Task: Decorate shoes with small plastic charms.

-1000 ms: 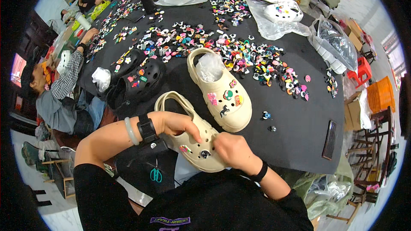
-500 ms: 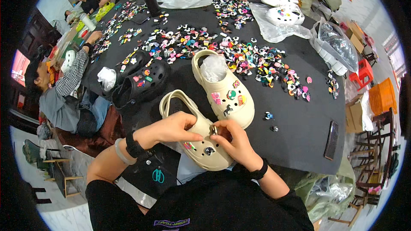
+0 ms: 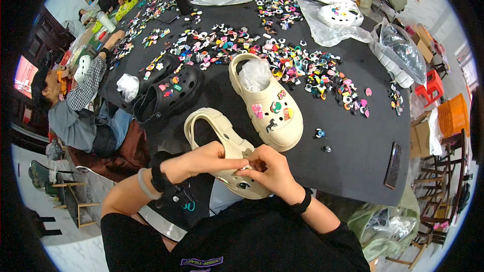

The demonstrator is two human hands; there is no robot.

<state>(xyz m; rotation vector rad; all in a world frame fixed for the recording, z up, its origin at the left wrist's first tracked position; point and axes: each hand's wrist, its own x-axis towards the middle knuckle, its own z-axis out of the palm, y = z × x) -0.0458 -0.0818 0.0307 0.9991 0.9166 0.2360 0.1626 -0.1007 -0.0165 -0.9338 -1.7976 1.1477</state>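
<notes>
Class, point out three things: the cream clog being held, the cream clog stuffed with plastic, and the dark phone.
Held cream foam clog (image 3: 222, 132), head view, heel strap.
Plastic-stuffed cream clog (image 3: 282, 121), head view, toe top.
Dark flat phone (image 3: 392, 164), head view, screen middle.

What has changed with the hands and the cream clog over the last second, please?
The left hand has slid from the clog's heel side to the front, so both hands now meet fingertip to fingertip over the holes of the cream clog. The right hand has stayed on the clog's front. The second cream clog, the black clogs and the scattered charms lie as before.
</notes>
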